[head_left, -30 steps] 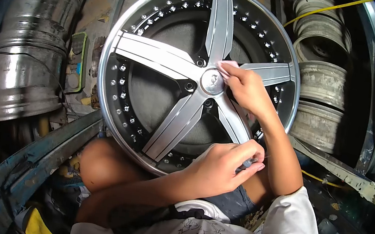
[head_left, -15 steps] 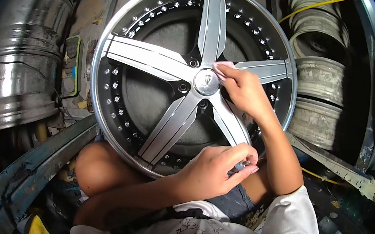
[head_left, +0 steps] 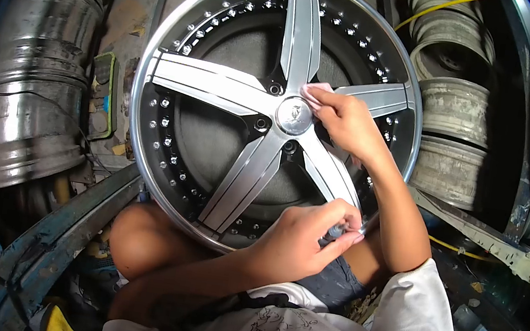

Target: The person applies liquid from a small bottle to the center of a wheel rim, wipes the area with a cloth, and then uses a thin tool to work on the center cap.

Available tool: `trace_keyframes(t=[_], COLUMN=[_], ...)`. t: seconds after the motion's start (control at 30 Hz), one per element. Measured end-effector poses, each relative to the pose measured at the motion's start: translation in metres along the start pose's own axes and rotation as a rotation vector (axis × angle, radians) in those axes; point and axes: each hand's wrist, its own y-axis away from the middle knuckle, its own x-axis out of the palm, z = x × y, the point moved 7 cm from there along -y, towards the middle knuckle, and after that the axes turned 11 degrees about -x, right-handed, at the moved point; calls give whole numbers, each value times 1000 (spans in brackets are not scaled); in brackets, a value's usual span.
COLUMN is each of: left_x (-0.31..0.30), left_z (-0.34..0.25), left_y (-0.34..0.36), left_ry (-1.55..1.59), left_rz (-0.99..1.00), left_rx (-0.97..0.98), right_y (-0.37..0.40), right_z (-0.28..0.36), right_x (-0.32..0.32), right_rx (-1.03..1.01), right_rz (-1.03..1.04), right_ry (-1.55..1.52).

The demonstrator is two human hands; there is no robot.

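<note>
The right hand (head_left: 352, 127) has a narrow grip on a small, folded, pale pink cloth (head_left: 317, 94), pinched between thumb and fingers and pressed on the large five-spoke silver alloy wheel (head_left: 300, 60), just beside its round chrome centre cap (head_left: 294, 115) with a dark emblem, on the upper right side. The left hand (head_left: 310, 232) is curled tightly around a small greyish, partly see-through object (head_left: 335, 232); the fingers hide most of it, so its full shape cannot be told. This hand is near the lower right edge of the wheel, over the person's lap.

The wheel lies in front of the person, face up towards the camera, its lower edge close to a bent bare knee (head_left: 145, 241). It has a polished outer lip, a dark inner ring with shiny studs, and thin dark lines along the spokes.

At the left, large shiny metal barrels (head_left: 37, 89) are lined up in a column, with a green-edged tray-like item (head_left: 104, 96) between them and the wheel. At the right, dull, scuffed metal rims (head_left: 454, 110) are stacked, and a thin yellow hose or cable (head_left: 440, 13) passes over the top ones. A blue-painted metal frame (head_left: 63, 223) runs at the lower left, near a yellow item (head_left: 62, 326).
</note>
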Motion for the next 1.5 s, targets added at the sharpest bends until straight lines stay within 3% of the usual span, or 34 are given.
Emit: trace_keyframes(t=[0.13, 0.27, 0.37, 0.4, 0.5, 0.57, 0.63, 0.7, 0.77, 0.8, 0.87, 0.97, 1.07, 1.17, 1.4, 1.5], left_x=[1, 1, -4, -7, -22, -44, -65, -77, -73, -68, -61, -70, -80, -92, -92, -79], left_z=[0, 1, 4, 6, 0, -6, -5, -7, -21, -19, -18, -18, -32, -41, -37, -34], left_y=[-2, -2, -3, -4, -8, -12, -21, -26, -36, -38, -37, -32, -31, -31, -32, -35], left_ry=[-1, -17, -48, -61, -194, -237, 29, 179, 167, 187, 132, 89, 175, 27, -183, -161], left_rz=[-7, -7, -52, -65, -169, -282, -456, -420, -290, -219, -147, -248, -381, -487, -571, -557], left_rx=[25, 34, 9, -15, 0, 29, 45, -60, 29, -28, -85, -161, -54, 44, 58, 63], right_y=[-5, 9, 13, 12, 23, 33, 43, 55, 65, 68, 73, 79, 85, 89, 85, 80], right_z=[20, 18, 29, 19, -4, 5, 12, 40, 64, 71, 72, 72, 65, 57, 45, 67], right_x=[11, -19, -39, -41, -28, -31, -33, -27, -16, -13, -3, -6, -6, 0, -35, -35], right_rx=[-21, 8, -42, -42, 126, 90, 39, -106, -77, -106, -49, 24, -20, 118, 2, -79], right_rz=[38, -1, -154, -183, 41, 2, 67, 274, 177, 245, 155, 38, 66, -47, -365, -338], right_ry=[312, 558, 409, 190, -628, -809, -1042, -1499, -1584, -1674, -1817, -1881, -1547, -1340, -1362, -1740])
